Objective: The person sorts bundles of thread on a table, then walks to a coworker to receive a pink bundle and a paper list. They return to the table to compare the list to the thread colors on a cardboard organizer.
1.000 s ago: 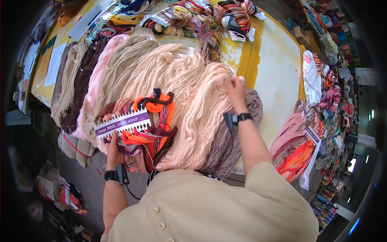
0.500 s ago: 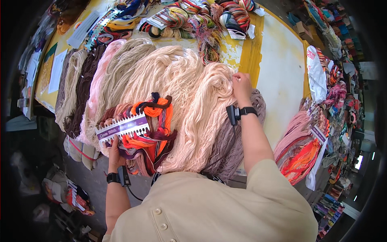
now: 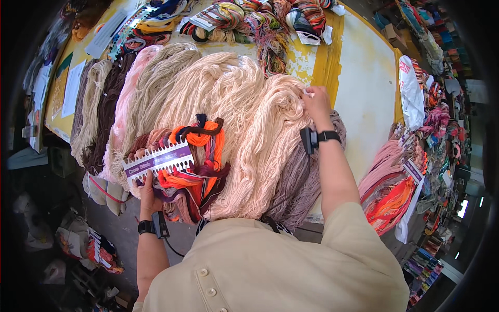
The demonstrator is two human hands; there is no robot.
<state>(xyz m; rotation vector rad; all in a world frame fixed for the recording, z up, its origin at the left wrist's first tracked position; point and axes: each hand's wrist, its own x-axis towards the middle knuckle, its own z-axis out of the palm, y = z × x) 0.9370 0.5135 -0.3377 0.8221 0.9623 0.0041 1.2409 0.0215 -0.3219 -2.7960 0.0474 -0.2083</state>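
My left hand point(image 3: 148, 195) grips the lower edge of a punched thread card point(image 3: 156, 162), white with a purple band. Orange, dark red, brown and pink threads point(image 3: 209, 156) hang looped from its holes, over the near ends of the skeins. My right hand point(image 3: 316, 102) is closed at the top right edge of a pale peach yarn skein point(image 3: 275, 119), its fingertips pinching strands there. Under my right wrist lies a mauve-grey skein point(image 3: 299, 177). Left of the peach skein stretch a cream skein point(image 3: 208, 83), a beige one point(image 3: 163, 73), a pink one point(image 3: 136, 88) and a dark brown one point(image 3: 110, 104).
Multicoloured yarn bundles point(image 3: 260, 23) with paper tags line the table's far side. White paper sheets point(image 3: 74, 88) lie at the left. Off the table's right edge point(image 3: 397, 104) hang a white bag point(image 3: 410, 93) and another threaded card point(image 3: 413, 170). A bagged bundle point(image 3: 86, 244) sits low at left.
My right hand has shifted slightly up and to the right, still at the edge of the peach skein. The left hand and its thread card have barely moved.
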